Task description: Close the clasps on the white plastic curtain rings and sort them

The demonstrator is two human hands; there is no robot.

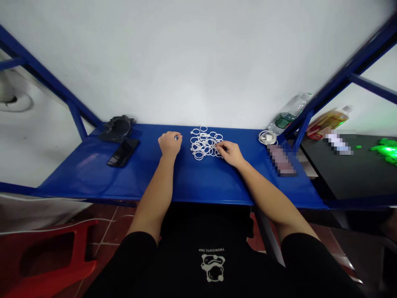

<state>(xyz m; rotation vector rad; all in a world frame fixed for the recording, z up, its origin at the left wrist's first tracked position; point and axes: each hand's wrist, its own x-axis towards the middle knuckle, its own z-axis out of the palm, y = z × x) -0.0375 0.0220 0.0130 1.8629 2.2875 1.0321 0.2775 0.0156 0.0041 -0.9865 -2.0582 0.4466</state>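
Observation:
A loose pile of thin white rings [203, 142], each with a small knob, lies in the middle of the blue tabletop [198, 182]. My right hand [230, 153] reaches the pile's right edge, with thumb and forefinger pinched on a white ring there. To the left of the pile, apart from it, my left hand [170, 144] is closed with its fingers curled in. Something small and pale shows at its fingertips, too small to make out.
On the left are a black phone [123, 153] and a crumpled black bag [118, 127]. A coiled white cable [266, 138], a clear bottle [290, 114] and a blurred-out flat object [282, 160] lie right. Blue frame bars [46, 78] flank the table; a red stool [74, 252] stands below left.

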